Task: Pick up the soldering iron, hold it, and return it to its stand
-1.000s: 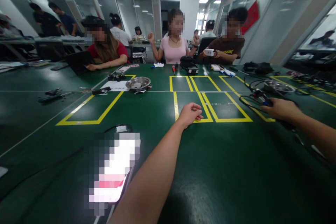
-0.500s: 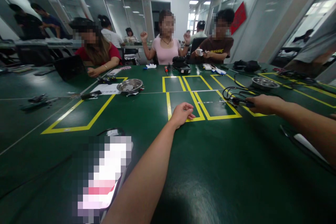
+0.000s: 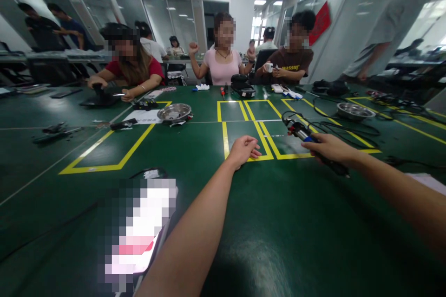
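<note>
My left hand [image 3: 244,152] rests on the green table [image 3: 278,222] at the front edge of a yellow tape rectangle [image 3: 226,137]. Its fingers are loosely bent and somewhat apart, with nothing in them. Over the right part of the table, my right hand [image 3: 329,147] is closed around a dark corded tool [image 3: 302,132] with a metal barrel and a blue band; its exact kind is unclear. The tool points up and left, and its dark end sticks out below my palm. A looped black cable [image 3: 358,126] lies behind that hand.
A phone [image 3: 148,222] with a lit, blurred screen lies before my left forearm. Metal bowls stand at left [image 3: 174,112] and right [image 3: 356,111]. A black case [image 3: 243,87] sits at the far edge, where several people are seated. Someone stands at far right.
My right hand has moved a little left with the tool, which now shows more plainly. My left hand stays put. The person at left has laid down the dark panel.
</note>
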### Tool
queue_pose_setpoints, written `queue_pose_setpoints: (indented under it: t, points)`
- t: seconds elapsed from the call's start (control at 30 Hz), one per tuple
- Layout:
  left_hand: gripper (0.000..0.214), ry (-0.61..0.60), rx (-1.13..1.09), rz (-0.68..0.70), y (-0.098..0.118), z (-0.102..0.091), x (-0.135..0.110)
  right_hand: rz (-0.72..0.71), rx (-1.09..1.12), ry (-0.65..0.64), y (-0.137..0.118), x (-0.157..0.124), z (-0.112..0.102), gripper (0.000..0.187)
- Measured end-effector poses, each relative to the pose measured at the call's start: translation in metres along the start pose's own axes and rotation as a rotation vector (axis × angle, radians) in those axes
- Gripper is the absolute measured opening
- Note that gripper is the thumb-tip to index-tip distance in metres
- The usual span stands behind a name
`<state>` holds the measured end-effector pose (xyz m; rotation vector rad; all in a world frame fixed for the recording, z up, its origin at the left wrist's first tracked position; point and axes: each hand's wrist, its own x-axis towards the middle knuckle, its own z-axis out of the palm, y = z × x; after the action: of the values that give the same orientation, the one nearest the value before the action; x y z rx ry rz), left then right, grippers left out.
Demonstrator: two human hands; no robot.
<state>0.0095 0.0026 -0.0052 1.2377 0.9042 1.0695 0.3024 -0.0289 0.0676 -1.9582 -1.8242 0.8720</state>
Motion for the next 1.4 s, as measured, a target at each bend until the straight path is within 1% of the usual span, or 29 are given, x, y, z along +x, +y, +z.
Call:
queue_pose_setpoints:
  t: [0.1,0.17,0.27,0.37,0.6,0.8,1.07,1.27,1.4]
  points:
    - [0.02,0.033,-0.027,-0.01,0.001,0.0,0.0,-0.081,0.513,-0.157,-0.028,-0.013,0.044,0.038]
    - [0.026,0.055,-0.071,-0.005,0.002,-0.002,-0.001,-0.125,0.728,-0.263,-0.044,-0.017,0.072,0.037]
    - [0.032,0.028,-0.185,-0.01,0.003,-0.007,-0.001,-0.162,0.901,-0.356,-0.061,-0.02,0.102,0.036]
    - [0.03,-0.012,-0.256,-0.01,0.002,-0.011,0.0,-0.186,0.975,-0.384,-0.065,-0.023,0.116,0.037]
    - [0.023,-0.024,-0.234,-0.043,0.001,-0.01,0.001,-0.199,1.004,-0.352,-0.057,-0.029,0.117,0.04]
    - [0.024,-0.024,-0.271,-0.044,0.006,-0.009,-0.002,-0.203,1.04,-0.36,-0.057,-0.029,0.118,0.04]
    - [0.027,-0.069,-0.243,-0.05,0.005,-0.008,-0.002,-0.201,1.09,-0.356,-0.054,-0.029,0.114,0.039]
    - [0.021,-0.12,-0.312,-0.032,0.002,-0.012,-0.002,-0.211,1.095,-0.369,-0.052,-0.029,0.113,0.04]
    - [0.022,-0.138,-0.312,-0.031,0.002,-0.013,-0.002,-0.203,1.099,-0.398,-0.05,-0.028,0.112,0.04]
